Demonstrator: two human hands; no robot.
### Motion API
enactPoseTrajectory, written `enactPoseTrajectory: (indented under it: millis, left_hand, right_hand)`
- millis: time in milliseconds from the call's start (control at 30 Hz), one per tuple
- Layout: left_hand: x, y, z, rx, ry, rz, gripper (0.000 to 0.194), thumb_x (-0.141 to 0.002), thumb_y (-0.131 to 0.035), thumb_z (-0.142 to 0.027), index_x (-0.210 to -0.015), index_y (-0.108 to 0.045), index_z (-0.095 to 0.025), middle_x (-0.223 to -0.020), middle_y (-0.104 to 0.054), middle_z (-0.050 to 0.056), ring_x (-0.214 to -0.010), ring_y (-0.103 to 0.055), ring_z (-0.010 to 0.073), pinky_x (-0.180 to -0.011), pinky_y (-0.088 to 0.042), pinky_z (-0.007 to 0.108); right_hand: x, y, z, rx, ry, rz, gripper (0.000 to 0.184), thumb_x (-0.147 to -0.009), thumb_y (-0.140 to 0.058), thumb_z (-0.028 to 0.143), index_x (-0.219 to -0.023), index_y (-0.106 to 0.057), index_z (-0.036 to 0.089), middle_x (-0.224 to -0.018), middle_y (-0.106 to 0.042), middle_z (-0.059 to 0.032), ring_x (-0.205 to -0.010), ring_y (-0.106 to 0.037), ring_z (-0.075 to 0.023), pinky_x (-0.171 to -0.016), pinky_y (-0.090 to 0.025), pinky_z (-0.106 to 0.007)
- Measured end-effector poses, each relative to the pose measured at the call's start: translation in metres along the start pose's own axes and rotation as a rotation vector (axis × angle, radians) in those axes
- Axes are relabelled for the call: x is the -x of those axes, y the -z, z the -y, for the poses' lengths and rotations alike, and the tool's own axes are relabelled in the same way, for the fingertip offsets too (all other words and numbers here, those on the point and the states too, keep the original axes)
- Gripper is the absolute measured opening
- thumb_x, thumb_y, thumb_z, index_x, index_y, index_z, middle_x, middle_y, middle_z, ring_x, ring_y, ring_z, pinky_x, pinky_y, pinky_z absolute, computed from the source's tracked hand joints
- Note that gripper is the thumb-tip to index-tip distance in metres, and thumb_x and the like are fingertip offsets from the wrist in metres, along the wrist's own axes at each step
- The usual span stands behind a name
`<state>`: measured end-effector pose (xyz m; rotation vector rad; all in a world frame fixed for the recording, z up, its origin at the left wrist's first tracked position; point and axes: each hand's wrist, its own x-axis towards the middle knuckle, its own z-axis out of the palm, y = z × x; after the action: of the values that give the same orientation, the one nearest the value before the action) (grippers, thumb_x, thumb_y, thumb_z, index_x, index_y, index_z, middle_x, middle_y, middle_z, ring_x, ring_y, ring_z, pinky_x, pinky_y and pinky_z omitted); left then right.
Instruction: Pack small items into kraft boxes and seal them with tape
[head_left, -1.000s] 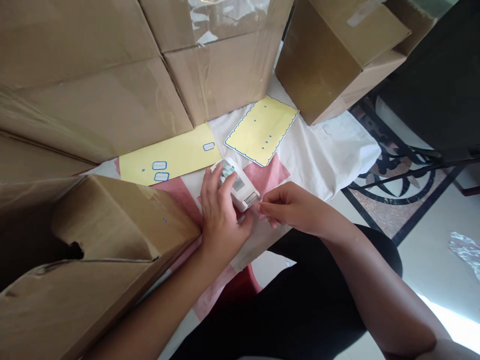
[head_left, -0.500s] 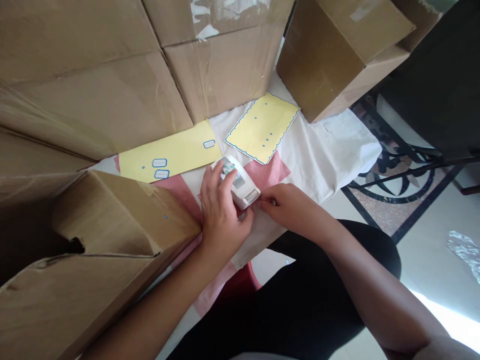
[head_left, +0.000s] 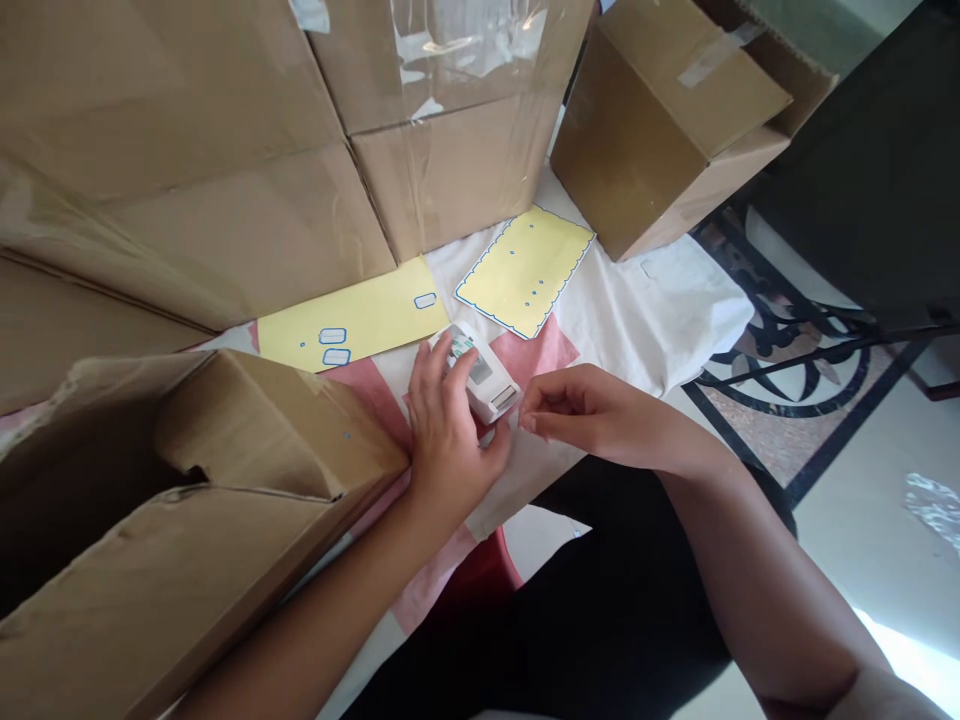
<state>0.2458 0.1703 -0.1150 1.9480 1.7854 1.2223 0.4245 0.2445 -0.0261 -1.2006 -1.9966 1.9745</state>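
My left hand [head_left: 450, 425] is wrapped over a small white case [head_left: 491, 385] that resembles a tape dispenser. Its top carries a grey panel and green print, and a slot shows at the near right end. The case rests tilted on the cloth, thumb on its near side and fingers across its top. Close by that slotted end, my right hand [head_left: 585, 415] has thumb and fingertips pinched together. Whatever is in the pinch is too small to make out. Behind the case lie a long yellow card strip [head_left: 367, 318] and a yellow card sheet [head_left: 529, 270], both with blue outlines.
Large taped cardboard boxes [head_left: 247, 220] stand along the back. An open carton [head_left: 247, 560] crowds my left forearm, and another carton [head_left: 637, 130] is at the back right. The pink-and-white cloth [head_left: 660, 310] drapes over the edge near my knees. Part of something red [head_left: 487, 570] shows below.
My right hand has drawn slightly away from the slotted end of the white case, fingers still pinched. The left hand keeps its hold. The whole view has shifted a little.
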Motion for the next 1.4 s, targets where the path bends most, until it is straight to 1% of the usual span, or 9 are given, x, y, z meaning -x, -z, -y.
enactPoseTrajectory:
  millis: [233,467,600,733,833,933,1067,1233,1400]
  left_hand:
    - [0.001,0.017,-0.007,0.24,-0.027,-0.132,0.037,-0.1,-0.046,-0.035,-0.135,-0.053,-0.024,-0.147,-0.044,0.013,-0.141,-0.044,0.0312,-0.124,-0.037,0.052]
    - [-0.001,0.02,-0.01,0.266,-0.038,-0.133,0.032,-0.101,-0.05,-0.049,-0.103,-0.07,-0.024,-0.137,-0.054,0.01,-0.133,-0.051,0.029,-0.115,-0.047,0.05]
    - [0.0,0.026,-0.016,0.135,-0.186,-0.268,0.01,-0.096,-0.062,-0.027,-0.092,-0.071,-0.024,-0.13,-0.056,0.007,-0.125,-0.054,0.0251,-0.109,-0.05,0.046]
    - [-0.004,0.041,-0.032,0.012,-0.401,-0.393,0.014,-0.098,-0.06,-0.032,-0.09,-0.072,-0.028,-0.109,-0.061,0.005,-0.111,-0.057,0.0225,-0.096,-0.053,0.043]
    - [-0.008,0.061,-0.055,0.03,-0.499,-0.483,0.019,-0.099,-0.054,-0.032,-0.087,-0.069,-0.027,-0.094,-0.062,0.004,-0.094,-0.062,0.0187,-0.083,-0.055,0.041]
    - [0.0,0.09,-0.08,0.099,-0.557,-0.508,0.017,-0.099,-0.051,-0.029,-0.09,-0.063,-0.022,-0.089,-0.063,0.003,-0.079,-0.063,0.015,-0.068,-0.052,0.035]
    - [0.04,0.13,-0.089,0.029,-0.449,-0.463,0.015,-0.1,-0.049,-0.024,-0.089,-0.058,-0.019,-0.082,-0.064,0.003,-0.074,-0.061,0.0154,-0.067,-0.048,0.036]
    - [0.097,0.168,-0.063,-0.14,-0.26,-0.49,0.011,-0.094,-0.054,-0.011,-0.091,-0.061,-0.019,-0.085,-0.065,0.004,-0.08,-0.062,0.0174,-0.074,-0.049,0.036]
    - [0.122,0.196,-0.049,-0.27,-0.157,-0.556,0.012,-0.092,-0.06,-0.008,-0.091,-0.063,-0.02,-0.089,-0.066,0.003,-0.085,-0.064,0.0169,-0.078,-0.05,0.034]
  right_hand:
    - [0.006,0.001,0.008,-0.009,0.12,0.047,0.016,-0.094,-0.059,0.029,-0.098,-0.069,0.018,-0.091,-0.065,-0.0032,-0.081,-0.056,-0.0139,-0.071,-0.043,-0.025]
    - [0.007,-0.008,0.014,0.037,0.159,0.103,0.015,-0.096,-0.056,0.026,-0.096,-0.069,0.018,-0.089,-0.064,-0.0018,-0.082,-0.057,-0.0132,-0.073,-0.042,-0.025]
    - [0.011,-0.008,0.021,0.15,0.179,0.073,0.016,-0.096,-0.056,0.028,-0.089,-0.067,0.018,-0.082,-0.062,0.0002,-0.076,-0.054,-0.0125,-0.07,-0.04,-0.026]
    - [0.01,0.0,0.029,0.336,0.133,0.035,0.027,-0.097,-0.057,0.036,-0.076,-0.061,0.019,-0.072,-0.058,0.0003,-0.068,-0.05,-0.0136,-0.065,-0.037,-0.028]
    - [-0.002,-0.001,0.046,0.557,0.193,-0.171,0.022,-0.095,-0.061,0.037,-0.082,-0.064,0.019,-0.078,-0.063,-0.0029,-0.073,-0.056,-0.0182,-0.067,-0.041,-0.032]
    - [-0.014,-0.017,0.071,0.61,0.566,-0.425,0.026,-0.096,-0.065,0.038,-0.112,-0.067,0.018,-0.11,-0.071,-0.0097,-0.102,-0.064,-0.0257,-0.089,-0.049,-0.039]
    - [-0.03,-0.059,0.088,0.482,0.948,-0.292,0.053,-0.1,-0.062,0.043,-0.148,-0.052,0.024,-0.155,-0.051,-0.0101,-0.144,-0.046,-0.027,-0.121,-0.038,-0.047]
    - [-0.055,-0.099,0.066,0.555,0.973,-0.233,0.066,-0.104,-0.053,0.039,-0.165,-0.029,0.032,-0.173,-0.022,-0.0024,-0.158,-0.025,-0.0288,-0.127,-0.03,-0.056]
    - [-0.064,-0.107,0.056,0.681,0.987,-0.347,0.059,-0.105,-0.044,0.036,-0.164,-0.034,0.032,-0.175,-0.014,0.0018,-0.16,-0.017,-0.0336,-0.124,-0.033,-0.062]
